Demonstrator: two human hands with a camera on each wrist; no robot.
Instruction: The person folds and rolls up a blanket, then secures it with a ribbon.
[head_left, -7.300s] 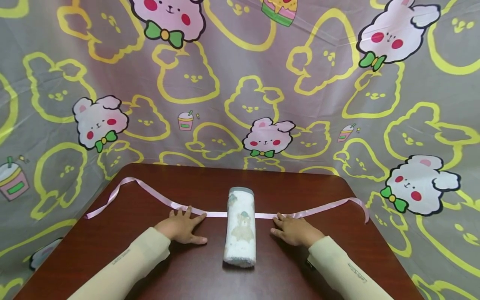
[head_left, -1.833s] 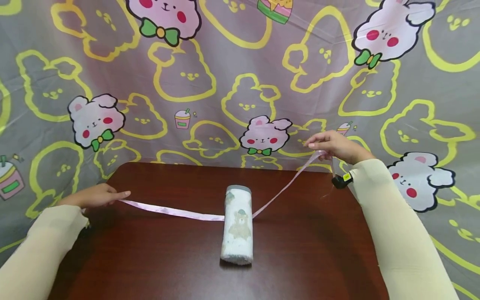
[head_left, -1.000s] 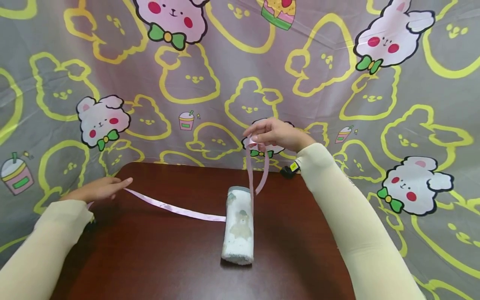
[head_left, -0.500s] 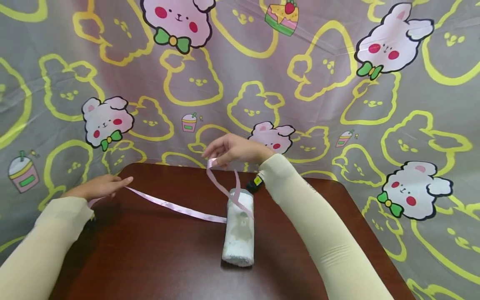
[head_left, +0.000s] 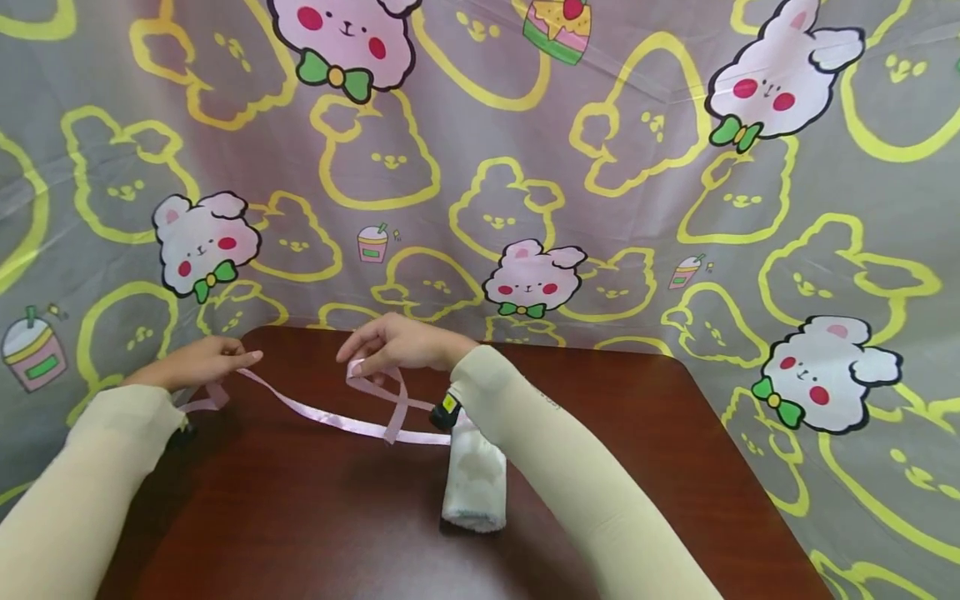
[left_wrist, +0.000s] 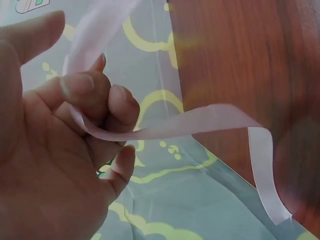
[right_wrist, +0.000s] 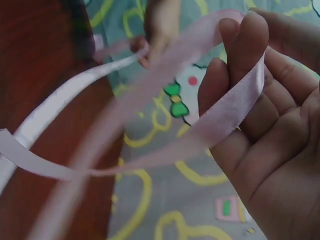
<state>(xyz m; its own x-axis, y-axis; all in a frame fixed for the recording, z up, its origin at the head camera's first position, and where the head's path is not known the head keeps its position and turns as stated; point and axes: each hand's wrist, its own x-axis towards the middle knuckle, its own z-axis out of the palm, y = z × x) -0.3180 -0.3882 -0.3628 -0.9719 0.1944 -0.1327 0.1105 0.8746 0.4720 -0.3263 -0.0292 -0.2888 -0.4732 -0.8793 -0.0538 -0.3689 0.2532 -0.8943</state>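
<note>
Pink ribbon (head_left: 330,419) runs above the dark table (head_left: 300,517) from the left hand (head_left: 202,362), whose fingers clamp it with a short tail hanging beyond, to the rolled white towel (head_left: 477,487). Left of the towel, the right hand's (head_left: 408,343) fingers clamp another stretch, its free end dangling across the first. The right sleeve (head_left: 570,492) partly hides the towel.

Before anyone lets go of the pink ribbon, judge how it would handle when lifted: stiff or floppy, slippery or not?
The pink ribbon is probably floppy: it sags between the left hand and the rolled towel and droops in a loop from the right hand. It is likely light, being thin and narrow. Its satiny sheen suggests it may slip.
</note>
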